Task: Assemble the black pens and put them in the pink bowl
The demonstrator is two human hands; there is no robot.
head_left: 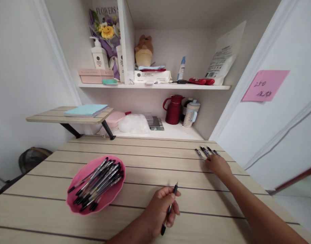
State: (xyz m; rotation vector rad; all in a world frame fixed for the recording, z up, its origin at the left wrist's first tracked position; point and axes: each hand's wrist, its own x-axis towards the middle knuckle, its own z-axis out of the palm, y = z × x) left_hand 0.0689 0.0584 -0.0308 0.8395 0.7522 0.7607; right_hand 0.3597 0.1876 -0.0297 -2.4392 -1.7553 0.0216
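Note:
My left hand (165,206) is closed around a black pen (170,207) whose bare tip points up and away from me, low in the middle of the view. Farther off to the right, my right hand (218,165) reaches down to several pens or pen caps (205,151) lying side by side on the table. Its fingertips touch the near ends of that row; whether they pinch one of them is hidden behind the hand. On the left, a pink bowl (69,202) with a wavy rim holds many black and clear pens (102,181).
The slatted wooden table (145,162) fills the foreground. A small raised stand (43,117) carries blue paper (86,109) at the back left. Behind are a white plastic bag (134,124), a red jug (173,110) and a cup (191,114). A pink note (266,85) hangs at right.

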